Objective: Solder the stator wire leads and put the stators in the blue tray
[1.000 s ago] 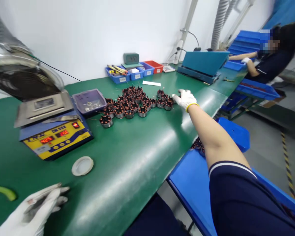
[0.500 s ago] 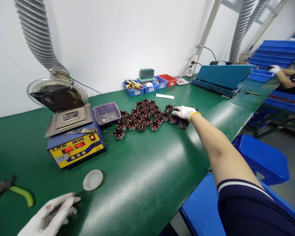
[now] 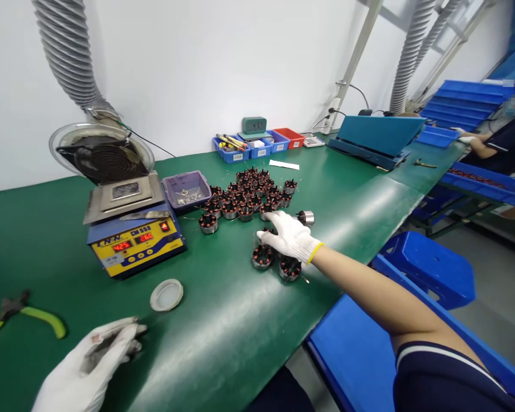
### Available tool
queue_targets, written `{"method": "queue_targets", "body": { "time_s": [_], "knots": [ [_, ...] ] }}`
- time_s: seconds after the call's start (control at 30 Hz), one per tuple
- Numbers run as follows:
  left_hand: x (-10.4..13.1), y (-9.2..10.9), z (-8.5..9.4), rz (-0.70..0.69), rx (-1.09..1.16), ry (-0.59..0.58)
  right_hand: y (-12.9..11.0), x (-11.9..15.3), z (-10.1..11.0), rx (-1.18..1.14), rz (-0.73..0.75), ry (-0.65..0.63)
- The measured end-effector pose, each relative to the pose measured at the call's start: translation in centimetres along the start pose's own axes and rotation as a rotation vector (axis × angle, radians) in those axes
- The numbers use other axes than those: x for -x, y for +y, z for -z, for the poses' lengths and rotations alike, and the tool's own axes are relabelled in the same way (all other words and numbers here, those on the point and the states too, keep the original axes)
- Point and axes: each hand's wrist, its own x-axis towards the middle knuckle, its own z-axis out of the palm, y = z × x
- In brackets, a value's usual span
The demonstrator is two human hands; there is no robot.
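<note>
My right hand (image 3: 292, 236), in a white glove, curves over several motor stators with copper windings. One is partly hidden between its fingers and thumb; a stator (image 3: 262, 257) and another stator (image 3: 289, 269) sit just below the hand. Beyond it, a cluster of upright stators (image 3: 245, 212) covers the middle of the bench, and a single stator (image 3: 308, 218) lies on its side. At lower left, my gloved left hand (image 3: 96, 360) is curled with thumb and fingertips together, and nothing shows in it. A shallow white dish (image 3: 166, 295) lies just above it.
A blue-and-yellow solder pot (image 3: 135, 240) stands left under an exhaust hood (image 3: 107, 166). Green-handled cutters (image 3: 38, 315) and a purple tray (image 3: 186, 191) lie nearby. Small bins (image 3: 234, 154) and a clock line the wall. A co-worker (image 3: 504, 131) sits far right, beyond a blue stool (image 3: 429, 269).
My right hand has moved left and toward me, bringing several stators from the cluster's right end. One stator now lies on its side. My left hand keeps its pose.
</note>
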Motion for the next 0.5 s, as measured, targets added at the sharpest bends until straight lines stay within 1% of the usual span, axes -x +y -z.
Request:
{"method": "queue_targets", "body": {
  "time_s": [0.03,0.07,0.13,0.23,0.3,0.37,0.43,0.5],
  "knots": [
    [0.2,0.4,0.1,0.059,0.066,-0.042,0.1,0.1,0.3,-0.017,0.012,0.034],
    [0.3,0.8,0.2,0.105,0.108,-0.057,0.5,0.1,0.7,-0.035,-0.003,0.069],
    [0.6,1.6,0.4,0.16,0.127,-0.071,2.3,-0.1,1.5,-0.067,-0.102,0.103],
    [0.8,2.6,0.5,0.197,0.121,-0.091,5.6,-0.3,2.0,-0.08,-0.3,0.05],
    [0.7,2.7,0.5,0.203,0.099,-0.091,7.2,-0.3,1.7,-0.082,-0.373,0.044],
    [0.6,2.4,0.5,0.2,0.083,-0.091,8.0,0.1,0.9,-0.12,-0.409,0.078],
    [0.4,1.9,0.5,0.203,0.077,-0.1,8.3,1.0,-0.2,-0.193,-0.416,0.111],
    [0.4,1.5,0.5,0.213,0.082,-0.107,8.2,2.3,-1.3,-0.274,-0.38,0.139]
  ]
}}
